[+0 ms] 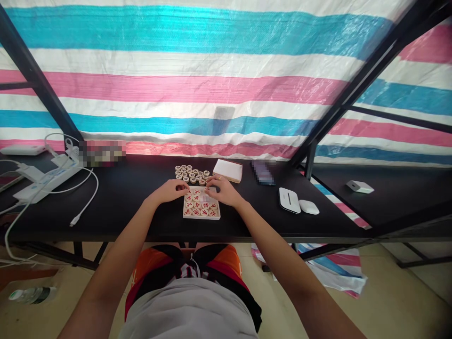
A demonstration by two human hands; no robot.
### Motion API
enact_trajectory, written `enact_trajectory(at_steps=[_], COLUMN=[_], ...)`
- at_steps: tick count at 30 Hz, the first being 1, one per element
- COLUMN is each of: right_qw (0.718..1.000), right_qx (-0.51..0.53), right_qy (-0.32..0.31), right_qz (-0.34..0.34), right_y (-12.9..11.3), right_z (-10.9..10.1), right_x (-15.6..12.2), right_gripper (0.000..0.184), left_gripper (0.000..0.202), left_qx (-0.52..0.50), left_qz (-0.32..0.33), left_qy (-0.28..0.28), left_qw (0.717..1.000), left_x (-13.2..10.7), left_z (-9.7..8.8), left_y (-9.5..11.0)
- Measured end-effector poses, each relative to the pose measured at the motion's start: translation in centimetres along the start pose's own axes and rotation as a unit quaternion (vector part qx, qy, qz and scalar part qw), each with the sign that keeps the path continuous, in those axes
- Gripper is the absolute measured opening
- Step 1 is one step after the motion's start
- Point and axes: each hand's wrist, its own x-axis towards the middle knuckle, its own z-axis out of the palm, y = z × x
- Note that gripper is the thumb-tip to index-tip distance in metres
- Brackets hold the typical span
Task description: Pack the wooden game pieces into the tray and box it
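Note:
A shallow white box lies on the black desk, holding rows of round wooden xiangqi pieces with red characters. At its upper left corner my left hand is curled, thumb and fingertips close together beside a red-marked piece; what they grip is hidden. My right hand reaches over the upper right corner, its thumb and fingers closed around a red-marked piece. Part of the box's top row is covered by the fingers. Just behind the box stands a cluster of loose xiangqi pieces.
Behind my right hand sits a white box lid or second box. Farther right are a blurred phone, a white flat device and a white rounded case. A power strip with cables occupies the left. Striped sheeting hangs behind the desk.

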Motion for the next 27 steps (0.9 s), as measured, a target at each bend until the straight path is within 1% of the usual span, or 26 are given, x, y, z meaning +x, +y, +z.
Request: enact_trajectory(at_steps=[3,6,9,11,14,17,20,22,24,27], right_qw=[0.999,0.991,0.974,0.968,0.97,0.976,0.982,0.983,0.983,0.987], right_qx=[-0.005,-0.02,-0.041,-0.06,-0.083,-0.085,-0.039,-0.003,0.01,-0.004], right_qy=[0.033,0.052,0.054,0.04,0.009,0.002,0.01,0.016,0.018,0.004], right_qz=[0.032,0.119,0.214,0.24,0.227,0.199,0.182,0.184,0.184,0.162], right_y=[0.3,1.0,1.9,2.4,2.9,3.2,3.5,3.5,3.4,3.1], right_z=[-0.2,-0.7,-1.2,-1.3,-1.1,-0.6,-0.3,-0.1,-0.1,-0.1], right_x=[0.1,0.0,-0.2,-0.3,-0.4,-0.4,-0.3,-0.2,-0.2,-0.2], right_gripper=[0.019,0.023,0.024,0.022,0.019,0.019,0.022,0.022,0.016,0.008], left_gripper=[0.037,0.038,0.038,0.038,0.038,0.038,0.037,0.037,0.037,0.037], left_qx=[0.001,0.002,0.001,0.0,-0.001,0.001,0.003,0.001,-0.002,-0.001], left_qz=[-0.002,-0.003,-0.005,-0.006,-0.007,-0.006,-0.006,-0.005,-0.004,-0.006], left_qy=[-0.001,-0.002,-0.004,-0.005,-0.006,-0.003,0.001,0.001,-0.002,-0.001], left_qw=[1.0,1.0,1.0,1.0,1.0,1.0,1.0,1.0,1.0,1.0], left_x=[0.0,-0.1,-0.1,-0.1,-0.1,0.0,0.0,0.0,0.0,-0.1], left_z=[-0.1,-0.1,-0.1,-0.1,-0.1,-0.1,0.0,0.0,0.0,0.0], left_y=[0.1,0.1,0.0,0.0,0.0,0.0,0.0,0.0,-0.1,-0.2])
